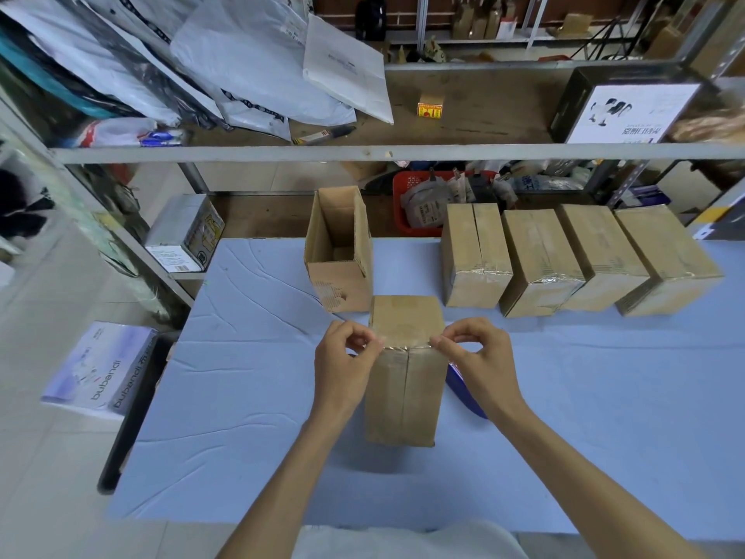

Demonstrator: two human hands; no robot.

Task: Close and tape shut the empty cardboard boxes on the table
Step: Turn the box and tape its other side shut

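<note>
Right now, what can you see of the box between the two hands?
The box is plain brown cardboard, on the blue-covered table. Its flaps are closed, and their seam runs down the middle of the face turned to the camera. A strip of clear tape crosses that face's far edge; the left hand and right hand each pinch one end. The seam below looks untaped.
</note>
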